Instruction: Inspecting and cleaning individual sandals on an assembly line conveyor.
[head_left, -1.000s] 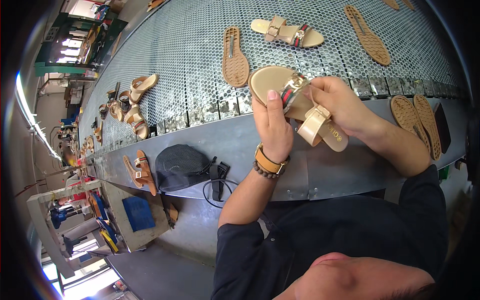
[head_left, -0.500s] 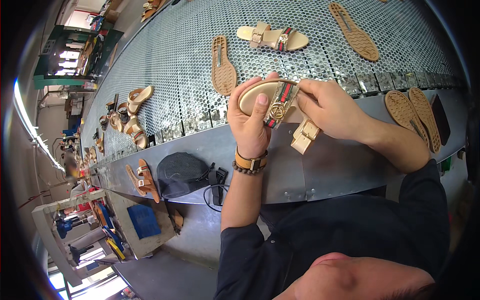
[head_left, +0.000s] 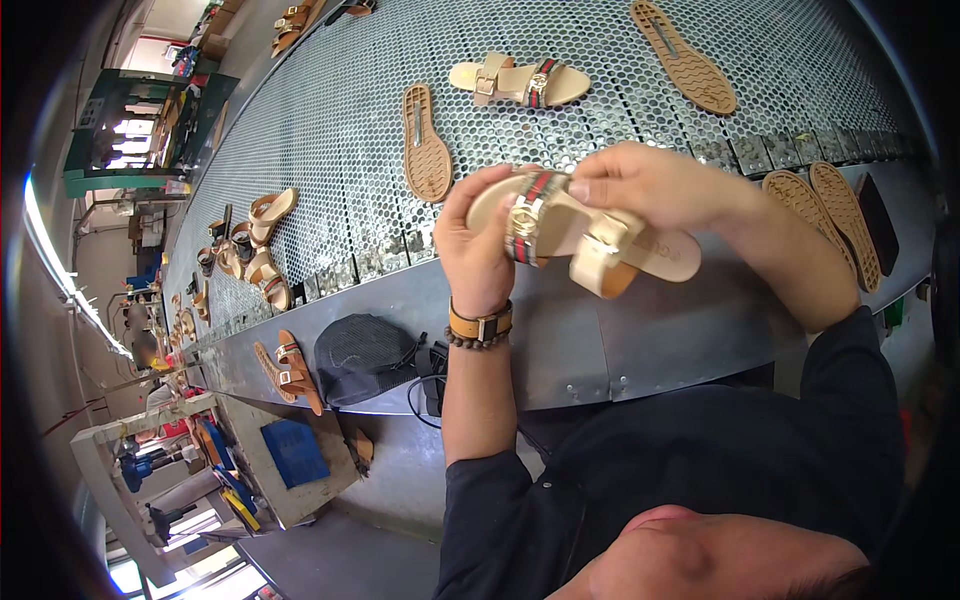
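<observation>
Shiny metal belt (head_left: 330,130) full of little round holes runs under my hands, and since a moment ago I have lifted the gold sandal (head_left: 585,235) up closer to me and tipped it flatter, so its top side now faces me. My left hand (head_left: 480,245) is curled shut around the toe end, thumb next to the striped strap (head_left: 530,215), and my right hand (head_left: 650,185) pinches that strap from above. Past my fingertips lie a brown sole (head_left: 425,145) and another sandal (head_left: 520,80).
</observation>
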